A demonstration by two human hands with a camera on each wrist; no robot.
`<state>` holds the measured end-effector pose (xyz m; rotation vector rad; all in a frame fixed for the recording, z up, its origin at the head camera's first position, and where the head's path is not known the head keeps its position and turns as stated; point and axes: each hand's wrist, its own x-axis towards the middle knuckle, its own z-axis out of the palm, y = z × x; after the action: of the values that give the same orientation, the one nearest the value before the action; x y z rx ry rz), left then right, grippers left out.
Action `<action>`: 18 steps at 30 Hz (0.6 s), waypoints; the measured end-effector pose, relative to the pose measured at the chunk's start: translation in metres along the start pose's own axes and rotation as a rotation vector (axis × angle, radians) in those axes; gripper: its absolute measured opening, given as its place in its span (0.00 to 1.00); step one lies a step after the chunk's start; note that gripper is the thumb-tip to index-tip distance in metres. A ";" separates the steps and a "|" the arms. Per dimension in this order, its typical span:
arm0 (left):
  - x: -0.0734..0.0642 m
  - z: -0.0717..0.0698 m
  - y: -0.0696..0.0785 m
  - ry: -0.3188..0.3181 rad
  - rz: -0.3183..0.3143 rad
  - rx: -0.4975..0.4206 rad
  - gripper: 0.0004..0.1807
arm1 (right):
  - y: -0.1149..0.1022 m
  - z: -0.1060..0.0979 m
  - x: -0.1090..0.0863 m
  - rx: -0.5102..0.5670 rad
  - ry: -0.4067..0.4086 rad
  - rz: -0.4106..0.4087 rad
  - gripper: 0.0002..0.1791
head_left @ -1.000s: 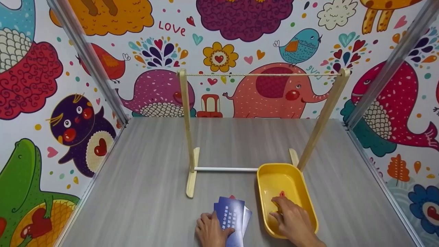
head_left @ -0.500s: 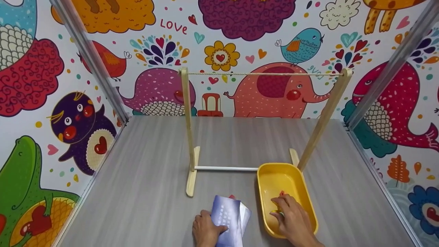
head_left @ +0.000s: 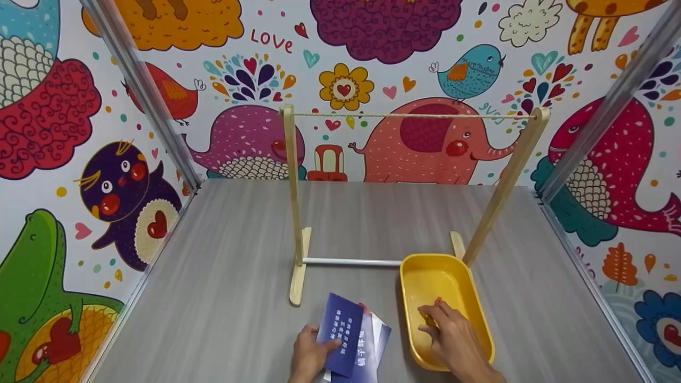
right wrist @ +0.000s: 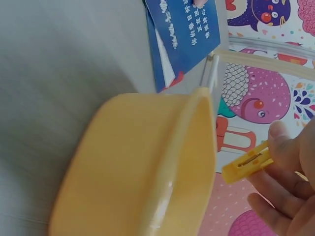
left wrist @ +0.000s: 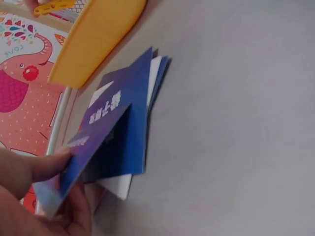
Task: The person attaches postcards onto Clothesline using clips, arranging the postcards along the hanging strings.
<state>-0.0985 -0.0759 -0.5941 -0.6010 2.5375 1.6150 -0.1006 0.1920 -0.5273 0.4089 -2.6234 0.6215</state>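
In the head view, my left hand (head_left: 310, 352) pinches a dark blue card (head_left: 345, 324) with white lettering between thumb and fingers. In the left wrist view this card (left wrist: 81, 155) slants up from the other blue cards (left wrist: 133, 113), which overlap in a loose pile on the table. My right hand (head_left: 458, 340) is over the yellow basin (head_left: 444, 271). Its thumb and fingers pinch a yellow clothespin (right wrist: 248, 164), plain in the right wrist view. A small red piece (head_left: 438, 300) shows just beyond those fingertips.
Behind the basin stands a wooden frame (head_left: 293, 186) with a cord (head_left: 415, 115) strung across its top and a white rod (head_left: 351, 262) low down. A bit of red (right wrist: 174, 78) peeks out at the pile's edge. Patterned panels surround the grey table (head_left: 223, 255).
My left hand has lifted the top card and shifted it slightly left, uncovering lettering on the card beneath. The right hand has stayed over the basin with the clothespin.
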 end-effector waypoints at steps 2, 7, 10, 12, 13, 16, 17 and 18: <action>0.003 -0.005 0.000 -0.024 0.023 -0.028 0.23 | -0.003 -0.002 0.005 0.023 0.005 -0.016 0.18; 0.012 -0.015 0.004 -0.040 0.054 -0.125 0.20 | -0.012 -0.009 0.018 0.067 -0.030 -0.013 0.17; 0.018 -0.020 0.008 -0.046 0.058 -0.181 0.20 | -0.016 -0.012 0.027 0.109 -0.010 -0.051 0.19; 0.021 -0.023 0.011 -0.051 0.057 -0.220 0.21 | -0.018 -0.014 0.033 0.148 0.024 -0.097 0.21; 0.024 -0.024 0.013 -0.053 0.050 -0.243 0.21 | -0.019 -0.015 0.037 0.163 0.039 -0.119 0.21; 0.029 -0.028 0.019 -0.050 0.044 -0.302 0.23 | -0.022 -0.019 0.050 0.199 0.101 -0.201 0.22; 0.031 -0.029 0.022 -0.046 0.041 -0.324 0.24 | -0.023 -0.021 0.055 0.205 0.112 -0.223 0.22; 0.033 -0.031 0.026 -0.040 0.039 -0.338 0.24 | -0.024 -0.024 0.061 0.211 0.126 -0.246 0.22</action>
<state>-0.1342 -0.1030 -0.5672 -0.5392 2.2762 2.0663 -0.1373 0.1713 -0.4717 0.7193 -2.3485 0.8130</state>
